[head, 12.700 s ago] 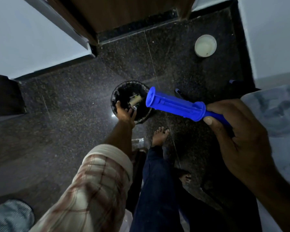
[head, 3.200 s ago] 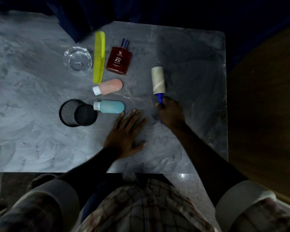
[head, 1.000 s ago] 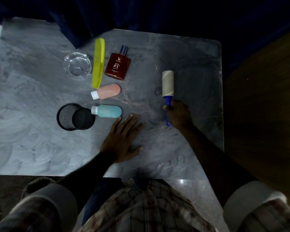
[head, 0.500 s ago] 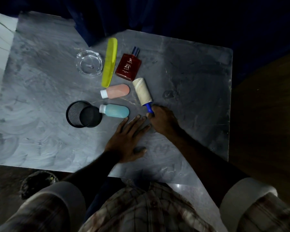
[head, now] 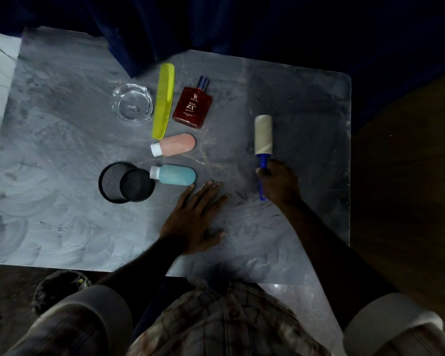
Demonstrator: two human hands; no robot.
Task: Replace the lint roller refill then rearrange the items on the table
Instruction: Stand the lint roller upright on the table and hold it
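Note:
The lint roller (head: 263, 136), a pale roll on a blue handle, lies on the grey marble table (head: 62, 214), roll pointing away from me. My right hand (head: 279, 182) is shut on its blue handle. Flat on the table lies my left hand (head: 195, 217), fingers spread, fingertips just below the teal bottle (head: 176, 175). A pink bottle (head: 176, 144) lies above the teal one. Further back are a red perfume bottle (head: 192, 106), a yellow comb (head: 163, 100) and a glass ashtray (head: 133, 103). A black mesh cup (head: 125, 182) stands left of the teal bottle.
The table's right edge (head: 349, 160) is close to the roller, with a wooden floor beyond. Dark blue cloth (head: 165, 27) hangs over the far edge. A dark waste bin (head: 59, 289) sits on the floor below the near edge, left of me.
My right hand has swung the lint roller rightwards, from beside the pink bottle back to the open right part of the table. My left hand has stayed flat.

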